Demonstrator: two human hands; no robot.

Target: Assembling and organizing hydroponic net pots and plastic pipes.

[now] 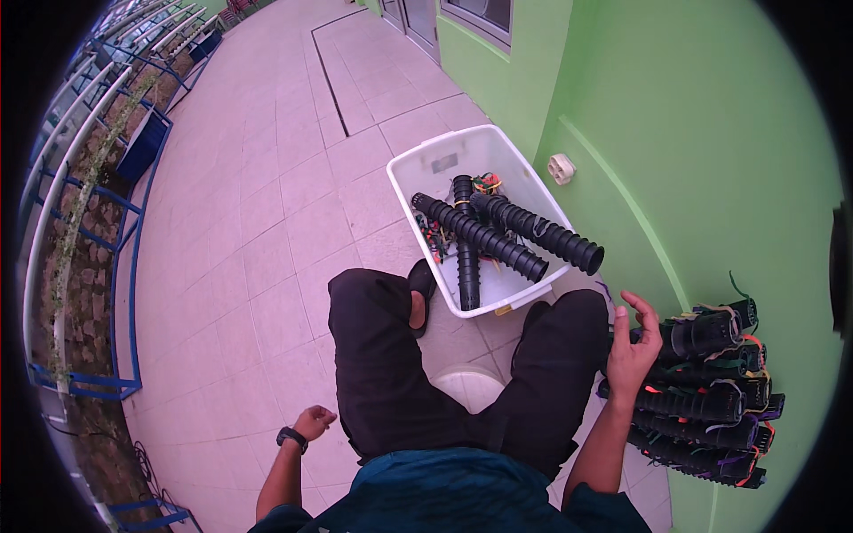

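Note:
My right hand (635,348) is raised beside my right knee, its fingers apart and nothing in it. Close to its right, against the wall, is a stack of black ribbed tubes (702,404) with coloured straps in orange, green, purple and yellow. My left hand (314,422) hangs low beside my left thigh, empty, fingers loosely bent, a dark watch (290,437) on its wrist. In front of my knees stands a white plastic tub (407,169). Three black ribbed tubes (480,235) lie crosswise in it, two of them reaching over its rim. Coloured straps (486,183) show beneath them.
A green wall (711,160) runs along my right, with a white socket (562,168) low on it. Pale floor tiles (231,266) spread to the left. Blue metal frames with white pipes (71,178) line the far left edge. A pale round seat edge (469,386) shows between my legs.

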